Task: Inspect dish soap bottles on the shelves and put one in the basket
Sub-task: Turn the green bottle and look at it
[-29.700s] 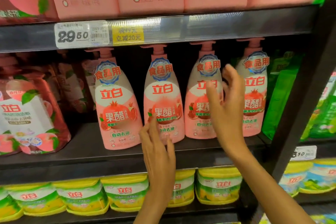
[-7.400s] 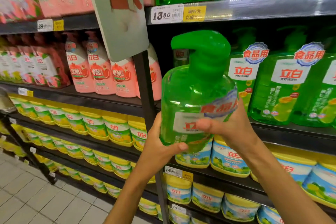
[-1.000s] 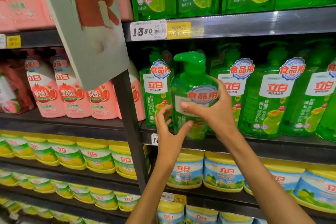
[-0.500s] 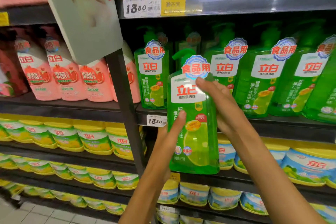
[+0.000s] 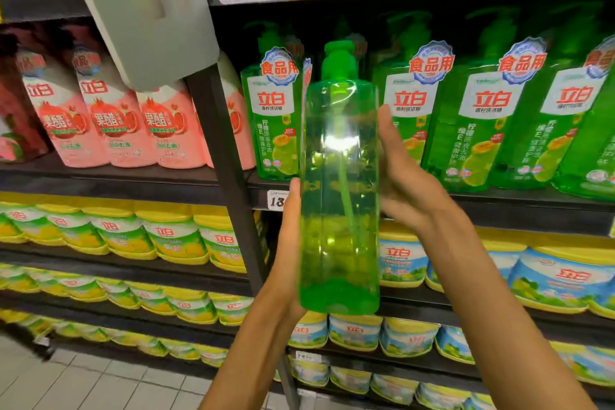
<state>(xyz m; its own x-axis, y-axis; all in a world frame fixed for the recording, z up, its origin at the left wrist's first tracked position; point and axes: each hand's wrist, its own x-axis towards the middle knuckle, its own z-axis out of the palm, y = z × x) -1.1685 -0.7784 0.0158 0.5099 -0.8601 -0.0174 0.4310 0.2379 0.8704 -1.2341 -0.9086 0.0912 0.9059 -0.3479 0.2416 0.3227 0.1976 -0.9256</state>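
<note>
I hold a tall green pump bottle of dish soap [image 5: 339, 196] upright in front of the shelves, its narrow clear side facing me and its label edge-on at the upper left. My left hand [image 5: 289, 243] presses its left side and cups its base. My right hand [image 5: 402, 176] lies flat against its right side, fingers pointing up. More green dish soap bottles [image 5: 476, 123] with white labels stand in a row on the shelf behind. No basket is in view.
Pink pump bottles [image 5: 113, 123] fill the shelf to the left, past a dark upright post [image 5: 226, 170]. A hanging sign [image 5: 149, 10] juts out at the upper left. Yellow-lidded tubs [image 5: 166, 236] line the lower shelves. Tiled floor [image 5: 66, 383] shows at the bottom left.
The bottle has been turned about its upright axis: its front label faced me half a second ago, and now its clear narrow side does. It has also come closer to me.
</note>
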